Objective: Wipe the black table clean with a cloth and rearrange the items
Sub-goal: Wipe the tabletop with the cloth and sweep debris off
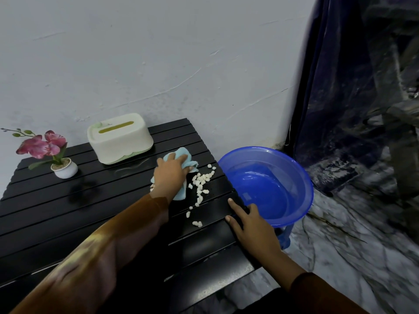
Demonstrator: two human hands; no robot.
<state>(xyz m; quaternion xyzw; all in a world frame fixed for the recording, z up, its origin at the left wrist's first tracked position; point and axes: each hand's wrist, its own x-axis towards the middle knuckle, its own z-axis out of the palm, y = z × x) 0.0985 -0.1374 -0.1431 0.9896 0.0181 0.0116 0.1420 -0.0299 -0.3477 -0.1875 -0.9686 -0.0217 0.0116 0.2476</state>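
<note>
A black slatted table (68, 214) stands against the wall. My left hand (170, 175) presses a light blue cloth (181, 159) onto its right part. Several small white crumbs (200, 184) lie in a strip just right of the cloth, trailing toward the table's front right. My right hand (247, 220) holds the near rim of a blue plastic basin (283, 168) at the table's right edge, fingers over the rim, index finger and thumb lying on the table edge. The basin sits level with the tabletop and looks to hold nothing.
A cream tissue box (120, 139) with a green base stands at the back of the table. A small white pot with a pink orchid (64, 167) sits back left. A blue stool leg (285, 236) shows under the basin. Dark blue sheeting (340, 98) hangs at right over a marbled floor.
</note>
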